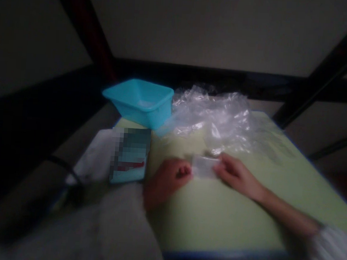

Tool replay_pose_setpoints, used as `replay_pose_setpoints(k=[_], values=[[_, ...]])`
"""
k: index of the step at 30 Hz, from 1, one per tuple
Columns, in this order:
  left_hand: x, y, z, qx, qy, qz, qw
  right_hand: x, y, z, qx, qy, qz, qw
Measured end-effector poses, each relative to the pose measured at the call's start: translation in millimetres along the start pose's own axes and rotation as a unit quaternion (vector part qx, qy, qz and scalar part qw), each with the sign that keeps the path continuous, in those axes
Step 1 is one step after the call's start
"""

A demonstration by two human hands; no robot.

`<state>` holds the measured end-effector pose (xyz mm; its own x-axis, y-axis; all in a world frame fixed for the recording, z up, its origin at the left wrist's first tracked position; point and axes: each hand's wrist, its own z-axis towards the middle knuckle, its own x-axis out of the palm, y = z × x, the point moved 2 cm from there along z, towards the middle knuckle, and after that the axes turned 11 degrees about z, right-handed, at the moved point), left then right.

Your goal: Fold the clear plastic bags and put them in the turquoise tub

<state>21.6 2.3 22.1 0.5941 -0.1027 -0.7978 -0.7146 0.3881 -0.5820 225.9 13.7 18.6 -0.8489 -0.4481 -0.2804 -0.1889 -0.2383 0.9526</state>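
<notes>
Between my two hands, just above or on the yellow-green table (pixel 214 224), is a small clear plastic bag (pixel 204 167). My left hand (pixel 170 177) has its fingers curled and pinches the bag's left edge. On the opposite edge, my right hand (pixel 235 174) grips it between thumb and fingers. The picture is dim and blurred, so I cannot tell whether anything lies inside the bag. Beyond my hands spreads a heap of crumpled clear plastic (pixel 222 115).
A turquoise plastic basin (pixel 159 111) stands at the table's back left, with something pale inside. Nearer, left of my left hand, lies a partly pixelated light-blue box or packet (pixel 130 174). White material (pixel 93 152) lies beside it. Dark frame bars (pixel 323 65) rise behind the table.
</notes>
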Motion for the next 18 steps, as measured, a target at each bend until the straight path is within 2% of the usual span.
replay_pose_setpoints(k=[7, 14, 18], values=[[11, 13, 7, -0.055, -0.021, -0.098, 0.993, -3, -4, 7, 0.062, -0.036, 0.105, 0.992], [15, 14, 7, -0.079, -0.037, -0.125, 0.988, -4, -8, 8, 0.007, -0.052, 0.065, 0.996], [14, 13, 7, -0.079, -0.036, -0.118, 0.989, -6, -15, 10, 0.016, -0.065, 0.063, 0.996]])
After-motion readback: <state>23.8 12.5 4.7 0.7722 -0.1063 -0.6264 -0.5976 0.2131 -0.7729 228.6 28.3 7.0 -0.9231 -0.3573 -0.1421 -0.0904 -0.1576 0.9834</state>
